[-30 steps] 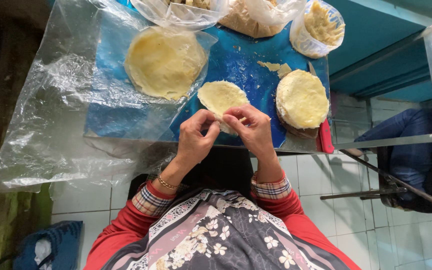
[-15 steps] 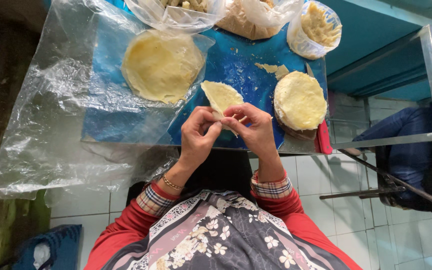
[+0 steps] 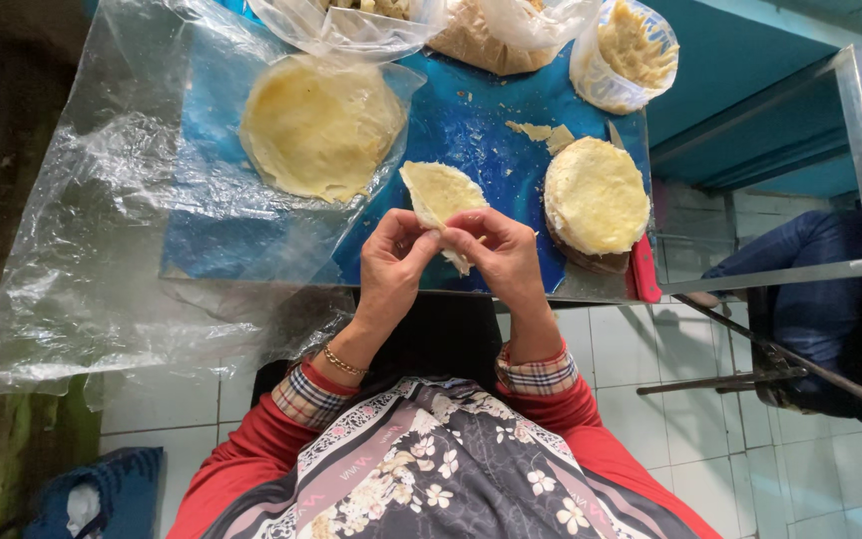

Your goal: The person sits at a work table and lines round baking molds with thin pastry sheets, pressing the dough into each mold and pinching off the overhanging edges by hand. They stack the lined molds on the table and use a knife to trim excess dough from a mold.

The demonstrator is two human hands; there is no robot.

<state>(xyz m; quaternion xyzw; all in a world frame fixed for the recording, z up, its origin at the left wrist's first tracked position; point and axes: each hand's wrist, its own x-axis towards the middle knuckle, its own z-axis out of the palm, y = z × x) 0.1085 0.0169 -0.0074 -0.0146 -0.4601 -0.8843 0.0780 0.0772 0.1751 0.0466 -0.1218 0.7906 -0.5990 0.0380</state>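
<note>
Both hands hold one pale yellow dough wrapper (image 3: 439,196) above the near edge of the blue table (image 3: 471,120). My left hand (image 3: 393,266) pinches its lower left edge and my right hand (image 3: 499,254) pinches its lower right edge, fingertips almost touching. The wrapper is folded into a narrow half-round shape that points away from me. To its right lies a stack of round wrappers (image 3: 597,196). At the upper left a larger stack of round sheets (image 3: 319,124) rests on clear plastic.
A big clear plastic sheet (image 3: 82,240) hangs off the table's left side. Bags of filling (image 3: 351,20) and a tub of shredded filling (image 3: 631,50) stand at the far edge. Dough scraps (image 3: 541,132) lie mid-table. A metal frame (image 3: 850,150) and dark chair (image 3: 820,289) are to the right.
The wrapper was a flat round disc a second ago; now it is folded over into a narrower shape between my fingers. Both hands stay at the table's near edge.
</note>
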